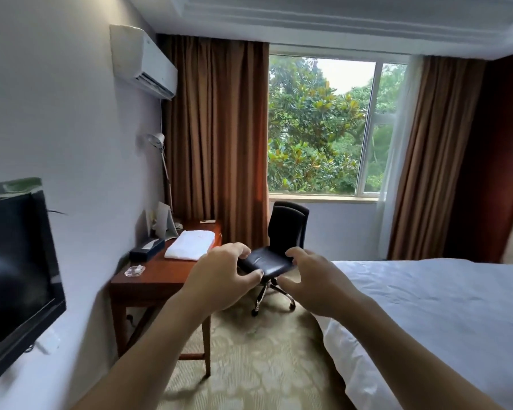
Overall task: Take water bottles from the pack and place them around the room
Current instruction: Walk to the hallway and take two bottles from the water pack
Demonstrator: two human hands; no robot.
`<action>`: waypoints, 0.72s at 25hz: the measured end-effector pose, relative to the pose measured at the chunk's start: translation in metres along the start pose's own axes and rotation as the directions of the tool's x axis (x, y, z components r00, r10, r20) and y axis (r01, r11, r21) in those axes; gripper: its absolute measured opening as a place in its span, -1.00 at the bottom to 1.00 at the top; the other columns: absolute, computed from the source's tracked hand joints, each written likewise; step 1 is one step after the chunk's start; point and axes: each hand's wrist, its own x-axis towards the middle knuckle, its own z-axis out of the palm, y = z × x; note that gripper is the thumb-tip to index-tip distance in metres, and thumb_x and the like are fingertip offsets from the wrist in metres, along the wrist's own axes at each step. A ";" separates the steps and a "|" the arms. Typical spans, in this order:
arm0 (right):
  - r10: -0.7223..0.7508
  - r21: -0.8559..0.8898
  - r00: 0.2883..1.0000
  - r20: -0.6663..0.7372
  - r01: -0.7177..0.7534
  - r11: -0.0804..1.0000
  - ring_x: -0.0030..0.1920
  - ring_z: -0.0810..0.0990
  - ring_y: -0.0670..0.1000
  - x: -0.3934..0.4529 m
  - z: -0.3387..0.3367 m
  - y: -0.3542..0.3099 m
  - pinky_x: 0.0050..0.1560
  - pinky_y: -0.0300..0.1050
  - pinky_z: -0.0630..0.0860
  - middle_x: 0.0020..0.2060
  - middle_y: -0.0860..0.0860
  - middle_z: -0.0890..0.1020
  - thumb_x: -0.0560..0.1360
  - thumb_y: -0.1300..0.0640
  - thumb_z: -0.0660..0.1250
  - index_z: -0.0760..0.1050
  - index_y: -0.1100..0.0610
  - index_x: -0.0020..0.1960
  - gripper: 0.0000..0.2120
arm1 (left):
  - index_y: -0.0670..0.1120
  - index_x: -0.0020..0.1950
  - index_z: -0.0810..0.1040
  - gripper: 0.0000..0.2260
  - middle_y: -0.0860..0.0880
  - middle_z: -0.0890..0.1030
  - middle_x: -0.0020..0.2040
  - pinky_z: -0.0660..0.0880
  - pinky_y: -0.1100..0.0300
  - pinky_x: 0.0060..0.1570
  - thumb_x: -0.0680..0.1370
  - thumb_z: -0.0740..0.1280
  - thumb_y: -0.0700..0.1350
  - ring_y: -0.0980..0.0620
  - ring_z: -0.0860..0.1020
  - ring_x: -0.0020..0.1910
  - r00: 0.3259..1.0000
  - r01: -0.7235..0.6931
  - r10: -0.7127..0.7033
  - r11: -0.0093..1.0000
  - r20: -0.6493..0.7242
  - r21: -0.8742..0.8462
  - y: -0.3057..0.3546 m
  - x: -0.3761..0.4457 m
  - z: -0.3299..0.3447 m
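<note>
I am holding both bare hands out in front of me in a hotel room. My left hand point(224, 278) and right hand point(316, 287) are hovering apart, fingers curled and loose, gripping nothing. No water bottle or pack is showing. Beyond my hands, a black office chair point(282, 247) is standing between a wooden desk point(160, 276) and a white bed point(444, 306).

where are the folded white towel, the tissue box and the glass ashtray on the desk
folded white towel point(190, 245): head view, middle of its top face
tissue box point(146, 250): head view, dark top face
glass ashtray point(134, 271): head view, its centre
</note>
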 end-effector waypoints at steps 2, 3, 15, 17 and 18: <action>0.010 0.018 1.000 0.001 -0.010 1.000 0.12 0.54 0.09 0.033 0.012 0.013 0.11 0.04 0.52 0.14 0.05 0.57 0.46 -0.14 0.31 0.41 0.07 0.27 -0.53 | -0.02 0.32 0.53 -0.55 0.02 0.62 0.27 0.49 0.05 0.25 0.49 0.38 0.16 0.03 0.55 0.24 1.000 0.005 -0.005 1.000 0.001 0.012 -0.015 0.031 0.012; 0.007 0.029 1.000 -0.005 -0.006 1.000 0.12 0.54 0.09 0.048 0.017 0.019 0.12 0.04 0.52 0.14 0.05 0.57 0.46 -0.14 0.31 0.41 0.08 0.27 -0.54 | -0.03 0.31 0.53 -0.55 0.02 0.62 0.26 0.50 0.05 0.24 0.49 0.38 0.16 0.03 0.56 0.23 1.000 0.005 -0.005 1.000 -0.003 0.022 -0.023 0.046 0.019; -0.447 0.060 0.888 0.110 0.443 0.894 0.26 0.50 0.14 0.270 0.115 0.001 0.22 0.04 0.44 0.24 0.03 0.52 0.47 -0.19 0.25 0.33 0.03 0.37 -0.47 | 0.02 0.28 0.54 -0.49 0.06 0.57 0.24 0.48 0.10 0.25 0.40 0.34 0.23 0.05 0.54 0.22 0.915 0.356 -0.304 0.918 -0.264 0.177 -0.135 0.142 0.012; -0.622 0.130 0.772 0.134 0.609 0.783 0.28 0.49 0.15 0.289 0.147 -0.054 0.24 0.03 0.42 0.29 0.05 0.50 0.50 -0.16 0.23 0.29 0.04 0.41 -0.45 | 0.01 0.27 0.55 -0.51 0.07 0.59 0.20 0.46 0.11 0.24 0.42 0.35 0.22 0.04 0.54 0.19 0.829 0.519 -0.417 0.822 -0.372 0.234 -0.161 0.107 -0.024; -0.682 0.184 0.718 0.141 0.658 0.731 0.27 0.50 0.16 0.291 0.159 -0.086 0.23 0.04 0.44 0.28 0.06 0.50 0.50 -0.16 0.24 0.26 0.04 0.42 -0.43 | 0.01 0.27 0.55 -0.54 0.08 0.59 0.19 0.45 0.11 0.24 0.44 0.38 0.20 0.04 0.54 0.19 0.779 0.593 -0.463 0.763 -0.424 0.257 -0.171 0.082 -0.042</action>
